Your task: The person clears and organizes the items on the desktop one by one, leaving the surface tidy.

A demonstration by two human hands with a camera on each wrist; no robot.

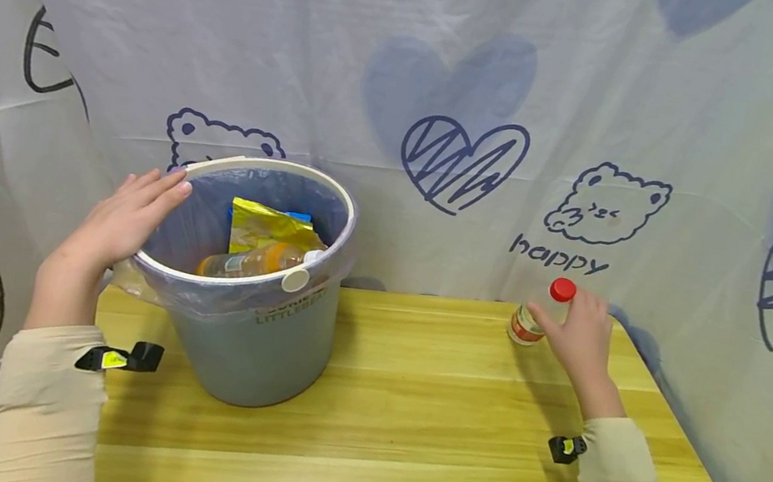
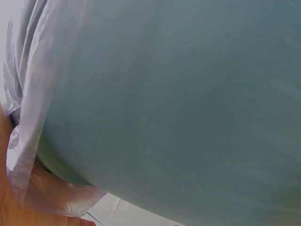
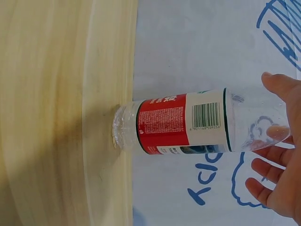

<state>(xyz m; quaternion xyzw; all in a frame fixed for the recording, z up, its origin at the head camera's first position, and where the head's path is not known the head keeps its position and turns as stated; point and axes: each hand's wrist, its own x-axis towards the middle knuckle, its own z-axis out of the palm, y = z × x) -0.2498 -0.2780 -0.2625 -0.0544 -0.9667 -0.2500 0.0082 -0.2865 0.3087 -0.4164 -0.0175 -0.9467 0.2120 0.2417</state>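
A grey-blue bin [image 1: 248,346] lined with a thin plastic bag stands on the left of the wooden table [image 1: 420,415]. My left hand [image 1: 133,213] rests on its near-left rim with straight fingers. In the left wrist view the bin wall [image 2: 178,103] fills the frame, with the bag's edge [image 2: 28,94] and part of my left hand [image 2: 14,207] at the lower left. A clear bottle [image 1: 540,316] with a red cap and red label stands at the table's far right edge. My right hand [image 1: 574,325] is beside it. The right hand's [image 3: 282,155] spread fingers flank the bottle [image 3: 188,122] near its top.
Inside the bin lie a yellow snack packet [image 1: 260,225] and a bottle of orange drink [image 1: 254,261]. A white cloth [image 1: 473,78] with blue hearts and bears hangs close behind and to the right of the table.
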